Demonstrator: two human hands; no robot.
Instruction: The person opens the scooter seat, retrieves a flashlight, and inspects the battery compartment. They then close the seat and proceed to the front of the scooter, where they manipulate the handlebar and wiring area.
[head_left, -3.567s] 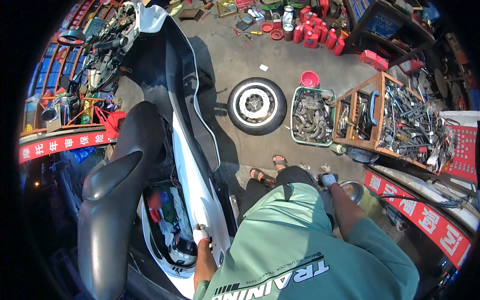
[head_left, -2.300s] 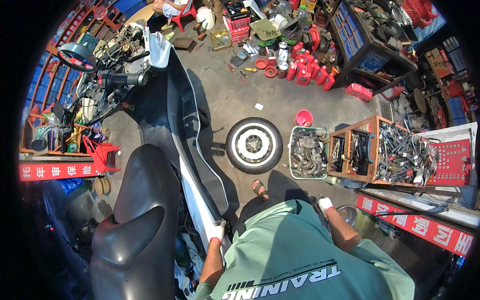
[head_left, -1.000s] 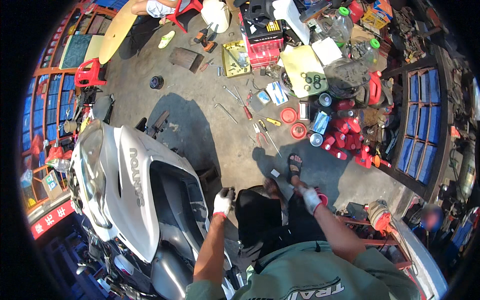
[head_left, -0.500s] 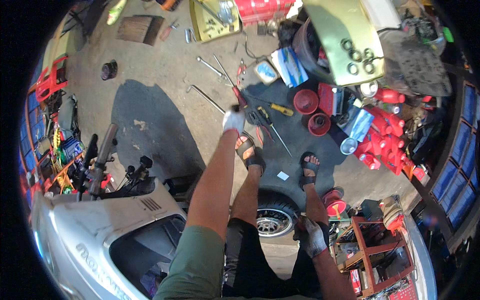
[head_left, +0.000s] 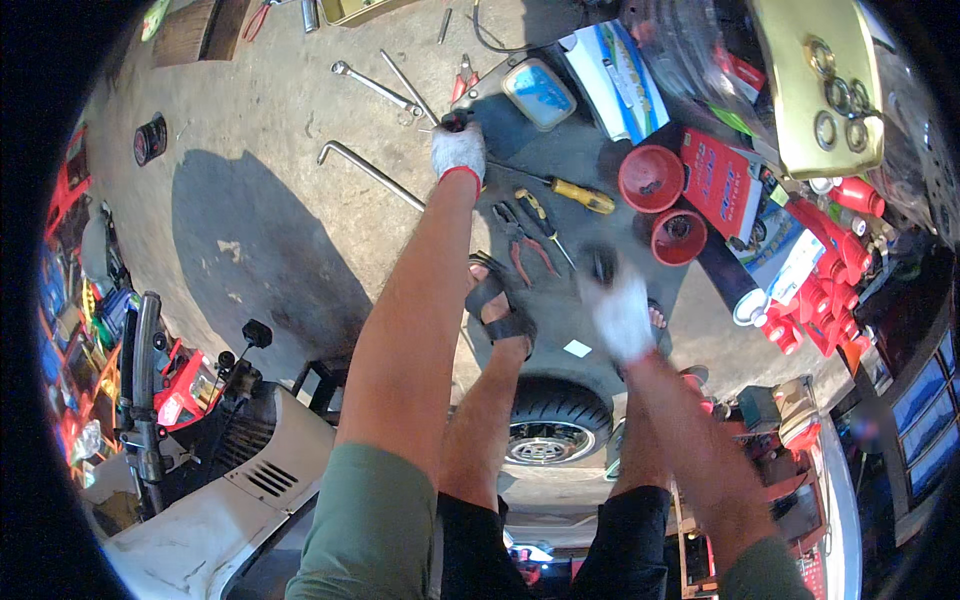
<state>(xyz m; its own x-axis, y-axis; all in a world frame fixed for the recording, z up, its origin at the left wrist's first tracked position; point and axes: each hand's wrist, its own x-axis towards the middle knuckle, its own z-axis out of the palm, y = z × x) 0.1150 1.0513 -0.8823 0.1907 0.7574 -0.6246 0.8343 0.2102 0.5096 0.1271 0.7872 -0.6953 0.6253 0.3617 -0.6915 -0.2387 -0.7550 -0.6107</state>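
My left hand (head_left: 457, 152), in a white glove, has its fingers curled over the long-shafted screwdriver (head_left: 400, 75), hiding its handle; what it grips is unclear. Around it lie a combination wrench (head_left: 375, 87), a bent steel bar (head_left: 375, 175), red-handled pliers (head_left: 530, 255) and a yellow-handled screwdriver (head_left: 585, 195). My gloved right hand (head_left: 617, 310) is motion-blurred, with a dark patch at its fingers, above the floor below two red round containers (head_left: 650, 178). My sandaled feet stand between the hands.
A tire and wheel (head_left: 555, 440) lie behind my legs. White scooter bodywork (head_left: 230, 520) is at lower left. Red bottles (head_left: 830, 310), a red printed box (head_left: 705, 170) and a yellow tray (head_left: 805, 105) with metal rings crowd the right. A wooden block (head_left: 190, 30) is at top left.
The view has turned from the scooter down onto the floor tools as I bent forward. My left hand left the scooter and moved among the tools; my right hand swung forward.
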